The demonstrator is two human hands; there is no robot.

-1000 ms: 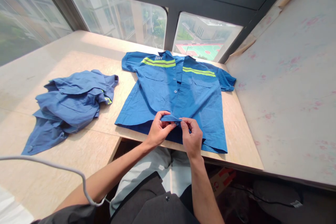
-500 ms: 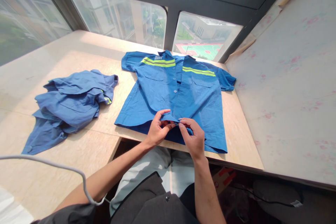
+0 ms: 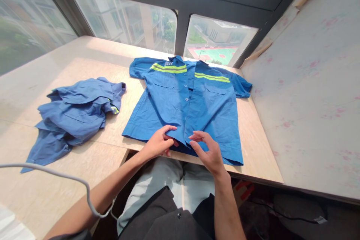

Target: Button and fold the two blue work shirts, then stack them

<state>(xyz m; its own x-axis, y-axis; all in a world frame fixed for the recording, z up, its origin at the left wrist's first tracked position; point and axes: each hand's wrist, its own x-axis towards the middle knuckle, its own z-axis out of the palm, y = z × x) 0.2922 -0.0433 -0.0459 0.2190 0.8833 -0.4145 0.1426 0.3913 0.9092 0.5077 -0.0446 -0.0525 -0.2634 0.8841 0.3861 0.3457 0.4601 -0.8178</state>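
A blue short-sleeved work shirt (image 3: 165, 101) lies front up on the wooden ledge, with yellow-green reflective bands across the chest and several buttons down the placket. Its two front edges lie close together towards the hem. At the lower hem, left of the placket, is my left hand (image 3: 159, 143), index finger stretched over the cloth and thumb apart from it; some of its fingers are partly hidden. My right hand (image 3: 209, 153) hovers over the right front panel near the placket, thumb and fingers apart, with nothing between them.
A second blue garment (image 3: 81, 112) with a reflective strip lies crumpled on the ledge (image 3: 98, 165) at the left. A grey cable (image 3: 56, 173) loops across the lower left. Window frames (image 3: 184, 26) stand behind, and a flower-patterned wall (image 3: 303, 93) borders the right.
Both hands have let go of the hem at the placket and moved apart, left hand leftward, right hand slightly right and down. The lifted front edge has dropped flatter.
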